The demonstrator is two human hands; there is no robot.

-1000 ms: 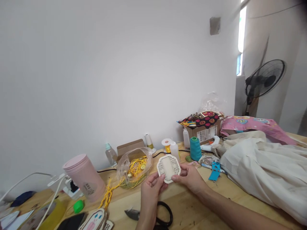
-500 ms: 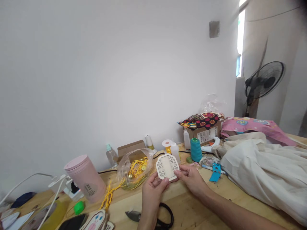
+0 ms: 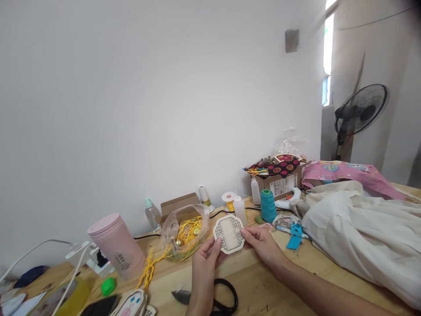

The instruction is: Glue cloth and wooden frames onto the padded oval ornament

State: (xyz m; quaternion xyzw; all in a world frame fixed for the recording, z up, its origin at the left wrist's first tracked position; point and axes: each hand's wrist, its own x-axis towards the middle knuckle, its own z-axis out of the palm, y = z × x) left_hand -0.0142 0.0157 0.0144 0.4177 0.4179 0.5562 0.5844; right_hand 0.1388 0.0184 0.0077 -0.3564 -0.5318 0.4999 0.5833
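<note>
A pale wooden plaque (image 3: 230, 235) with rounded, lobed edges and cut-out lattice patterns is held up over the table. My left hand (image 3: 205, 259) grips its lower left edge, thumb on the front face. On its right edge, my right hand (image 3: 259, 243) pinches it between thumb and fingers. Below my left wrist lie black-handled scissors (image 3: 226, 293), partly hidden by the forearm. Just behind the plaque stands a small white bottle (image 3: 240, 210). To the left is a clear plastic bag (image 3: 167, 228) with yellow cords and gold bells.
A pink tumbler (image 3: 115, 245), a green cap (image 3: 108, 286) and a dark phone (image 3: 100, 305) are at the left. Toward the right stand a teal thread cone (image 3: 268, 206) and a cardboard box (image 3: 279, 184) of fabric pieces, beside cream cloth (image 3: 358, 237).
The plaque has tilted and dropped slightly, its lower edge coming clear of my left thumb. My left thumb has shifted up to its left side. Both hands still hold it.
</note>
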